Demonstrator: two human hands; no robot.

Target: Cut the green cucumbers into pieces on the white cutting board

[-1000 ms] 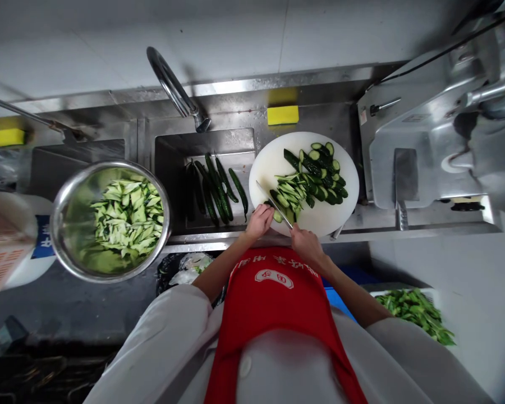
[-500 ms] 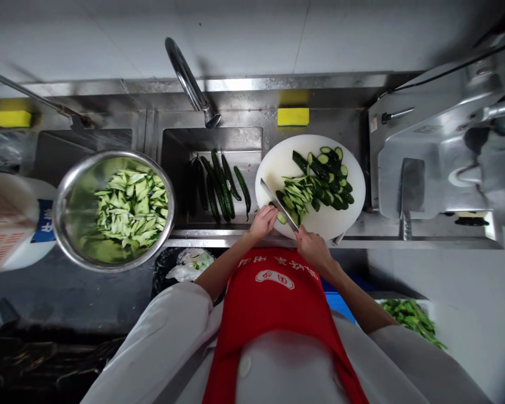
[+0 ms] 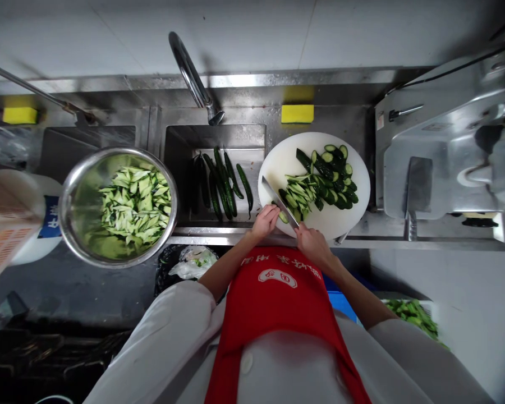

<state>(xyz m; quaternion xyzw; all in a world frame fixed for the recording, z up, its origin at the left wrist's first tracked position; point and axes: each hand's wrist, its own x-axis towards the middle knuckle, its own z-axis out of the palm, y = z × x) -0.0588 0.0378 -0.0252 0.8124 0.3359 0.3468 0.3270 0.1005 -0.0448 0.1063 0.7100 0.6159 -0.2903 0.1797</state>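
On the white oval cutting board [image 3: 273,160] my right hand [image 3: 312,242] is closed around the handle of a kitchen knife [image 3: 279,201], its blade slanting up and to the left. My left hand [image 3: 266,221] has curled fingers at the board's near left edge, pressing on a piece of cucumber [image 3: 283,217] beside the blade; the fingers partly hide it. Thin cucumber slices [image 3: 301,189] lie fanned just past the knife. Farther right, thicker cucumber chunks [image 3: 335,178] are heaped, dark skin and pale cut faces showing.
Whole cucumbers [image 3: 223,185] lie in the sink [image 3: 256,143] under a faucet [image 3: 189,67]. Left of it stands a steel bowl [image 3: 78,224] of cucumber slices. A yellow sponge [image 3: 297,114] sits behind the board. A cleaver [image 3: 418,182] rests on the machine [image 3: 398,126] at right.
The whole view has shifted slightly, so most things appear a little farther right. Both hands keep nearly the same places on the cucumber and the knife.
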